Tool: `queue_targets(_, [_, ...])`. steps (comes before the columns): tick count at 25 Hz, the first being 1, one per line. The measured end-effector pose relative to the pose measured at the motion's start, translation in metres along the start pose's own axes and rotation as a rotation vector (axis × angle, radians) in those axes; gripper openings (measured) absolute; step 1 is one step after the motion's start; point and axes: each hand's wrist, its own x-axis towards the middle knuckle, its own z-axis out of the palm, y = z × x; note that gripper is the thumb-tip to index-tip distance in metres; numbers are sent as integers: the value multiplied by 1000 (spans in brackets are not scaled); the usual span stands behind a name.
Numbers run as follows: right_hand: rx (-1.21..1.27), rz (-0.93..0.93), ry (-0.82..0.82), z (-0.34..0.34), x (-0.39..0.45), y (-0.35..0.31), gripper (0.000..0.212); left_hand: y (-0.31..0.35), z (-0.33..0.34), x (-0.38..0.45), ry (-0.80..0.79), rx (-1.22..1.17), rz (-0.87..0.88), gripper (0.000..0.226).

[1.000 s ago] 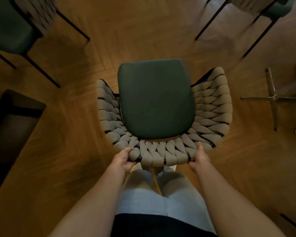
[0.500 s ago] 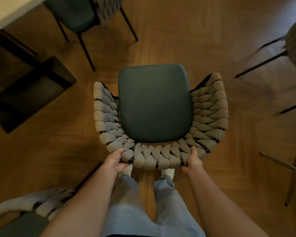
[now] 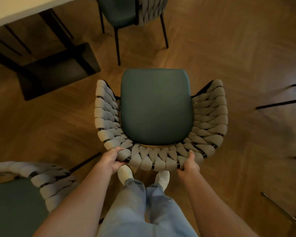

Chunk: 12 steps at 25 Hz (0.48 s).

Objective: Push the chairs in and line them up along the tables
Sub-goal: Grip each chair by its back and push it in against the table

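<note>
You're gripping the chair (image 3: 155, 108) backrest w/ both hands, left hand (image 3: 111, 159) & right hand (image 3: 188, 164); it's standing apart from the far-left desk (image 3: 10, 9), not pushed in yet.

A woven-back chair (image 3: 155, 106) stands on the wooden floor (image 3: 229, 48) at the middle of the view, its seat pointing away from the person. The left hand (image 3: 110, 160) and right hand (image 3: 188, 165) clasp the near rim of its backrest, left and right of centre, with the person's two shoes (image 3: 125, 173) on the floor just behind it. A table (image 3: 15, 9) fills the far left corner, its base (image 3: 58, 71) on the floor below. A second chair (image 3: 126, 12) stands beyond, by the table. A third chair (image 3: 29, 190) sits at the near left.
</note>
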Motion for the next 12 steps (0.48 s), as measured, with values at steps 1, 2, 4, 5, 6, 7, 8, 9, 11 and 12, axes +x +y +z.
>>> queue_targets(1, [-10, 3, -13, 5, -1, 2, 72, 2, -6, 1, 4, -13, -3, 55])
queue_targets(2, [-17, 3, -24, 11, -3, 3, 72, 3, -13, 2, 7, -28, -1, 57])
queue_targets(4, [-28, 4, -47, 22, -7, 8, 73, 6, -28, 5, 35, -63, -10, 60])
queue_targets(5, [-51, 2, -60, 27, -9, 12, 74, 8, -35, 6, 52, -82, -21, 61])
queue_targets(6, [-70, -3, -73, 34, -12, 15, 76, 9, -43, 6, 63, -103, -23, 60])
queue_targets(7, [-85, -7, -83, 40, -12, 18, 78, 11, -50, 8, 67, -129, -20, 60])
queue_targets(8, [-100, -4, -90, 47, -11, 22, 80, 12, -57, 9, 77, -145, -21, 60])
queue_targets(9, [-120, -1, -100, 54, -13, 26, 81, 14, -65, 11, 85, -164, -22, 61])
queue_targets(11, [-153, -6, -119, 67, -18, 34, 79, 21, -79, 13, 90, -210, -12, 61])
queue_targets(12, [-162, -14, -133, 73, -22, 37, 76, 24, -86, 14, 105, -225, -13, 62])
